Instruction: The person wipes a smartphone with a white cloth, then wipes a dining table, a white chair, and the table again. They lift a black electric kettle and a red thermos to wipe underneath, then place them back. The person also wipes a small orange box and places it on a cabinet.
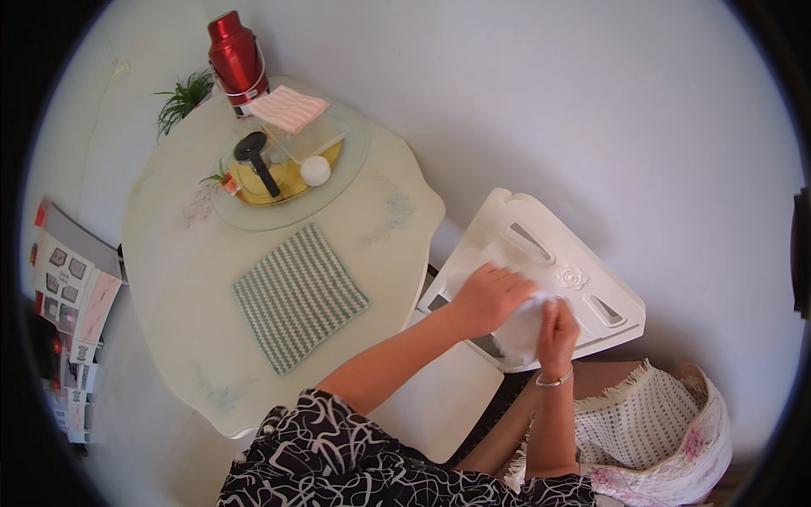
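My left hand and my right hand are close together, both closed on a white cloth that is bunched and blurred. They are over the white plastic chair's backrest, which has slot cutouts and a raised flower. On my right wrist is a silver bangle. Part of the cloth hangs below my hands against the backrest. The chair's pale seat shows beneath my left forearm. To the left, a green-and-white striped cloth lies flat on the scalloped table.
A glass turntable bears a gold tray, a black-lidded pot, a white round item, and a clear container topped by a pink-striped cloth. Behind stands a red thermos. A fabric-lined basket sits right; boxes stand left.
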Demonstrator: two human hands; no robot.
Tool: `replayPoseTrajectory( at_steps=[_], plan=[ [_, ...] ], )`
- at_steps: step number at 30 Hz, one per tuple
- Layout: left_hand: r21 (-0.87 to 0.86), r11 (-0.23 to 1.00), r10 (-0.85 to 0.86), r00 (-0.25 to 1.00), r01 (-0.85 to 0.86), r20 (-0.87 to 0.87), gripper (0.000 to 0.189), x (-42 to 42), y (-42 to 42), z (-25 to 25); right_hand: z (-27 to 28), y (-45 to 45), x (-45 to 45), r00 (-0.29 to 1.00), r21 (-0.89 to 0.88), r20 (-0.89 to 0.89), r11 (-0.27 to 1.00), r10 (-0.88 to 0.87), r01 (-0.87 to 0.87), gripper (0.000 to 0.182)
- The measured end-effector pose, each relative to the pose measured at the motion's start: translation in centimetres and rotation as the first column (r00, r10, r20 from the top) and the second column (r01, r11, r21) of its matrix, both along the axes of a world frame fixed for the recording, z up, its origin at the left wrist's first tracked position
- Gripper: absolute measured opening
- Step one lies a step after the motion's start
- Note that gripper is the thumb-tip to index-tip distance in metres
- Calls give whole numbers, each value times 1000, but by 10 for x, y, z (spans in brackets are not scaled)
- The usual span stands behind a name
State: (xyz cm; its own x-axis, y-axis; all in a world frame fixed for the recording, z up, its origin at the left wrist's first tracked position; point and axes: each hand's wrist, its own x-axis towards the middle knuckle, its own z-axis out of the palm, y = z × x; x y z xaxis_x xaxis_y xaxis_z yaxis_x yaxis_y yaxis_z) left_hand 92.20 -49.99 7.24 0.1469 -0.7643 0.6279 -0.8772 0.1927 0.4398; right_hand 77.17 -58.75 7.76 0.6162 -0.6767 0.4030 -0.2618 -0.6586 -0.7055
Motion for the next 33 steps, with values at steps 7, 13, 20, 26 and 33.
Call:
replayPoseTrajectory(
  at_steps=[7, 13, 20, 26, 33],
  plan=[
    [537, 841, 154, 918, 74, -366, 21, 28, 122, -15, 5, 47, 6, 729, 376, -394, 822, 559, -427, 23],
    [177, 964, 209, 977, -198, -41, 18, 27, 175, 23, 18, 77, 16, 792, 21, -347, 848, 502, -529, 21],
    [636, 772, 131, 972, 25, -197, 36, 27, 264, -25, -37, 147, -8, 684, -115, -453, 724, 571, -680, 22],
    [623, 467, 683, 703, -627, 196, 56, 50, 316, -126, -66, 183, -52, 603, 449, -309, 672, 736, -589, 24],
    [637, 412, 699, 674, -652, 238, 53, 52, 299, -147, -41, 191, -67, 763, 683, -214, 652, 610, -329, 25]
  ],
)
